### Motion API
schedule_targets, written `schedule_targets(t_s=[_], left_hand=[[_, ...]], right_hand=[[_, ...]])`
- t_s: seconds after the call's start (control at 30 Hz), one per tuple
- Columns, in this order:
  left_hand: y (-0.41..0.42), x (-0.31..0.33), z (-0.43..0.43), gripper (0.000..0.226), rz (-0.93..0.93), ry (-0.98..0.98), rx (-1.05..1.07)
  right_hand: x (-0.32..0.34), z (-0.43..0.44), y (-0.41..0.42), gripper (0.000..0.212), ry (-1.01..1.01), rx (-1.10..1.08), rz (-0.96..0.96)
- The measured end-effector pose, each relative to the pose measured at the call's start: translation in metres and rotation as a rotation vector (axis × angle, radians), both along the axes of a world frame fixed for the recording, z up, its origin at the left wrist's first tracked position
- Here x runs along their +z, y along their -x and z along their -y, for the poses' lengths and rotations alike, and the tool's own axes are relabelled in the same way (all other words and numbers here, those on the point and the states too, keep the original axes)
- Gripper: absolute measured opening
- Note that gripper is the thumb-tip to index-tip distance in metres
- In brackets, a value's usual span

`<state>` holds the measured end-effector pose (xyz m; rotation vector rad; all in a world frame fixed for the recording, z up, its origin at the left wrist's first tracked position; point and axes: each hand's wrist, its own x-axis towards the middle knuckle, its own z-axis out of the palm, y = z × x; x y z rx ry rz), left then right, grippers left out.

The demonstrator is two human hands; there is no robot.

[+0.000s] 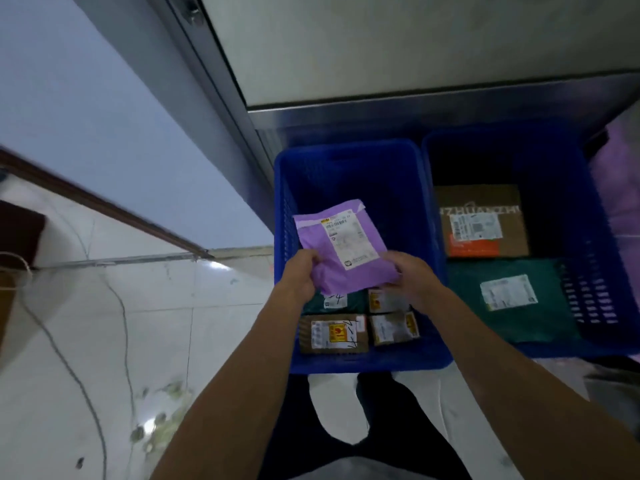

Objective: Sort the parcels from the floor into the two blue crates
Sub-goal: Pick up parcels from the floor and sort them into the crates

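Head view, looking down. The left hand (pixel 299 271) and right hand (pixel 414 277) together grasp a purple parcel (pixel 313 226) by its near edge, one hand at each lower corner, fingers curled round the soft wrapping. The parcel tilts up and away from the hands, its white shipping label (pixel 349 240) facing the camera. It is held in the air over the left blue crate (pixel 346 168), which lies directly beneath and beyond both hands. Below the hands, on the floor of this crate, lie a green parcel (pixel 332 301), partly hidden by the purple one, two small brown boxes (pixel 393 327) side by side with it, and a larger brown box (pixel 332 336) nearest the person. To the right of the right hand stands the right blue crate (pixel 588 202), touching the first; it holds a brown carton (pixel 485 220) at the far end and a green mailer (pixel 509 299) nearer. To the left of the left hand spreads the pale tiled floor (pixel 156 323), crossed by a thin cable (pixel 69 368).
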<state>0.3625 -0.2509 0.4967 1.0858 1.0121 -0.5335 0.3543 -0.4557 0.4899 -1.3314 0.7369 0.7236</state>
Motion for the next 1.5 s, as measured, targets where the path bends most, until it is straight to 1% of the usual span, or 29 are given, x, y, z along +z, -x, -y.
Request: schedule_targets(t_s=[0.07, 0.1, 0.13, 0.17, 0.2, 0.27, 0.37, 0.43, 0.5, 0.6, 0.63, 0.67, 0.73, 0.8, 0.83, 0.9, 0.97, 1.03, 1.07, 1.13, 1.2, 1.3, 1.37, 1.43, 1.5], left_hand=[[0.006, -0.004, 0.007, 0.021, -0.008, 0.072, 0.149], [0.008, -0.009, 0.01, 0.022, -0.007, 0.111, 0.206], [0.01, -0.016, 0.012, 0.024, -0.002, 0.144, 0.253], [0.013, -0.024, 0.015, 0.026, -0.006, 0.166, 0.289], [0.015, -0.031, 0.019, 0.028, -0.005, 0.174, 0.308], [0.018, -0.049, 0.025, 0.032, 0.009, 0.193, 0.327], [0.02, -0.078, 0.024, 0.024, -0.048, 0.17, 0.267], [0.019, -0.103, 0.014, 0.02, -0.059, 0.147, 0.21], [0.016, -0.135, 0.001, 0.02, -0.102, 0.025, 0.077], [0.018, -0.183, -0.016, 0.016, -0.204, -0.239, -0.147], [0.019, -0.196, -0.018, 0.02, -0.205, -0.328, -0.237], [0.021, -0.206, -0.021, 0.031, -0.199, -0.406, -0.325], [0.026, -0.22, -0.02, 0.047, -0.177, -0.486, -0.463], [0.031, -0.236, -0.016, 0.046, -0.151, -0.554, -0.574], [0.033, -0.243, -0.015, 0.05, -0.125, -0.621, -0.646], [0.037, -0.253, -0.016, 0.066, -0.072, -0.769, -0.857], [0.041, -0.262, -0.02, 0.081, 0.022, -0.855, -1.13], [0.045, -0.275, -0.025, 0.085, 0.137, -0.881, -1.375], [0.046, -0.281, -0.026, 0.085, 0.163, -0.885, -1.457], [0.048, -0.291, -0.027, 0.083, 0.149, -0.883, -1.553], [0.048, -0.298, -0.026, 0.084, 0.086, -0.861, -1.616], [0.041, -0.301, -0.026, 0.085, 0.029, -0.801, -1.66], [0.036, -0.299, -0.027, 0.084, 0.01, -0.772, -1.669], [0.032, -0.295, -0.028, 0.083, 0.015, -0.753, -1.678], [0.031, -0.29, -0.028, 0.083, 0.033, -0.765, -1.713]], right_hand=[[-0.012, -0.002, 0.004, 0.043, -0.19, -0.114, -0.04], [-0.016, -0.006, 0.005, 0.042, -0.254, -0.156, -0.053], [-0.02, -0.013, 0.006, 0.039, -0.297, -0.184, -0.059], [-0.027, -0.02, 0.005, 0.036, -0.296, -0.201, -0.061], [-0.031, -0.028, 0.004, 0.035, -0.283, -0.2, -0.058], [-0.046, -0.044, -0.001, 0.033, -0.17, -0.148, -0.032], [-0.075, -0.05, -0.014, 0.024, 0.064, -0.046, -0.023], [-0.095, -0.045, -0.026, 0.019, 0.141, 0.018, -0.027], [-0.118, -0.037, -0.036, 0.021, 0.191, 0.062, -0.009], [-0.161, -0.03, -0.045, 0.021, 0.238, 0.132, -0.013], [-0.178, -0.029, -0.045, 0.02, 0.238, 0.15, -0.026], [-0.196, -0.03, -0.045, 0.021, 0.246, 0.171, -0.04], [-0.229, -0.034, -0.039, 0.023, 0.278, 0.198, -0.059], [-0.257, -0.04, -0.031, 0.019, 0.298, 0.228, -0.079], [-0.27, -0.044, -0.026, 0.017, 0.295, 0.255, -0.088], [-0.295, -0.052, -0.016, 0.023, 0.289, 0.287, -0.119], [-0.309, -0.06, -0.01, 0.021, 0.346, 0.312, -0.116], [-0.324, -0.063, -0.009, 0.021, 0.433, 0.397, -0.082], [-0.33, -0.063, -0.009, 0.019, 0.474, 0.455, -0.066], [-0.34, -0.06, -0.009, 0.017, 0.573, 0.587, -0.034], [-0.346, -0.056, -0.007, 0.023, 0.665, 0.669, -0.018], [-0.341, -0.052, -0.004, 0.036, 0.864, 0.667, 0.036], [-0.332, -0.051, -0.003, 0.036, 0.96, 0.639, 0.106], [-0.315, -0.053, 0.0, 0.034, 0.998, 0.58, 0.176], [-0.298, -0.055, 0.002, 0.032, 0.971, 0.535, 0.219]])
